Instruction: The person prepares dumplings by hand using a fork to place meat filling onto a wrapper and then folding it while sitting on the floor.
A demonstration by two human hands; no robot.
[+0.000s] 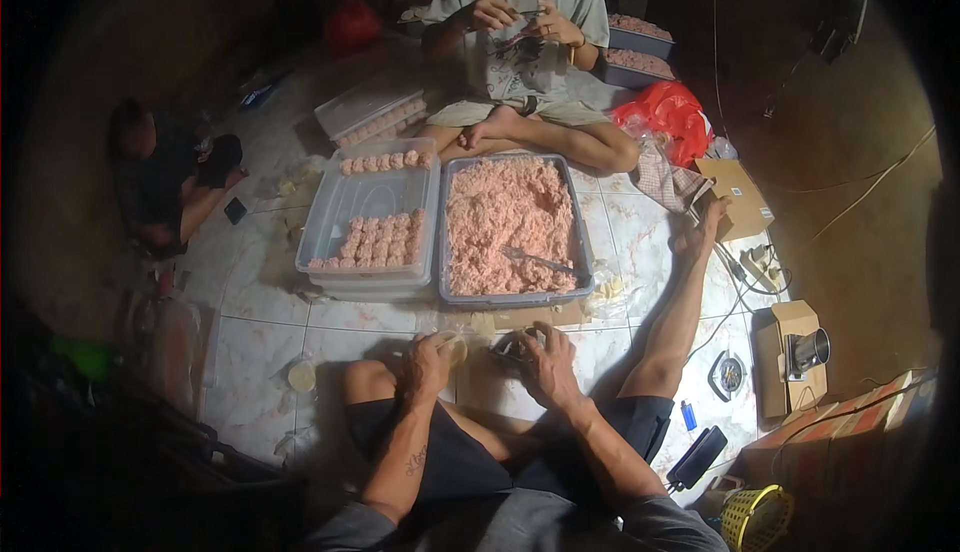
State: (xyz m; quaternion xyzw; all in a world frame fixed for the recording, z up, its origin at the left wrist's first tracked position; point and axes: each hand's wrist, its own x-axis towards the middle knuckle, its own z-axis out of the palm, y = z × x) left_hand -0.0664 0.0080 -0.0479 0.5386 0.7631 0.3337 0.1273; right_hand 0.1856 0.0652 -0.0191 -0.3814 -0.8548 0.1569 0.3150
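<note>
My left hand point(427, 363) holds a pale round wrapper point(455, 351) by its edge, over the floor between my legs. Beside it, my right hand point(553, 366) has its fingers curled onto a small dark object point(511, 346), whose kind is too blurred to tell. Ahead of both hands stands a grey plastic tub point(517, 300) full of pink minced filling point(502, 210). A dark fork point(544, 261) lies on that filling. To its left, a clear plastic container point(367, 195) carries rows of shaped pink pieces point(382, 240). Another stack of round wrappers point(302, 376) rests on the tiles at left.
A person point(517, 34) sits cross-legged opposite, both hands at a small dark item. Another person point(172, 177) sits at left. At right are a cardboard box point(739, 195), power strip point(763, 268), ashtray point(728, 375), blue lighter point(688, 416) and yellow basket point(757, 518). Cables cross the floor.
</note>
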